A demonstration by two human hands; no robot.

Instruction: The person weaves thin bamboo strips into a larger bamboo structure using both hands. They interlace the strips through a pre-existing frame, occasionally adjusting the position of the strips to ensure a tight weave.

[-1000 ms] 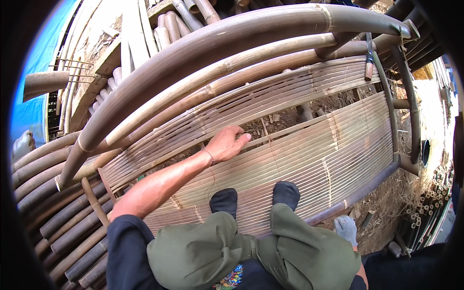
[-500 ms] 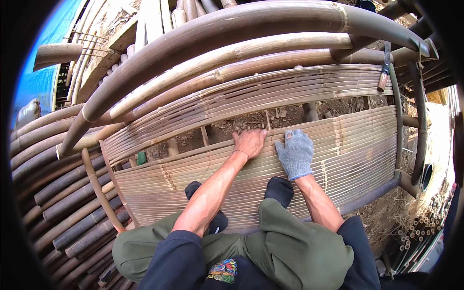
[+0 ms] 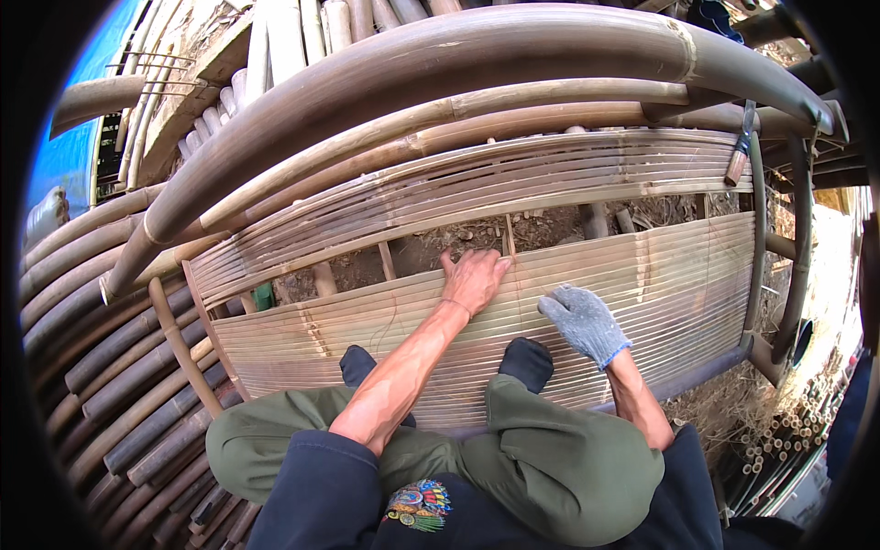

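A long bench seat of thin bamboo slats (image 3: 683,266) stretches before me, split lengthwise by a gap. My bare left hand (image 3: 472,280) rests at the gap's near edge, its fingers curled over the outermost bamboo slat. Over the near slats to its right is my right hand (image 3: 588,323), in a grey knitted glove. The gloved fingers are bent and pressed together; whatever may be between them is hidden. Thin reddish strands lie on the slats left of my left hand. Crosspieces and debris-covered ground show through the gap.
A thick curved bamboo rail (image 3: 440,64) arches along the far side. A tool with a brown wooden handle (image 3: 736,167) lies at the far right. Bamboo poles (image 3: 137,417) are stacked at left. My feet in dark socks (image 3: 526,364) rest on the near slats.
My gloved right hand has moved right and nearer to me, away from the gap's edge. My left hand stays on the slat edge. The view has shifted slightly.
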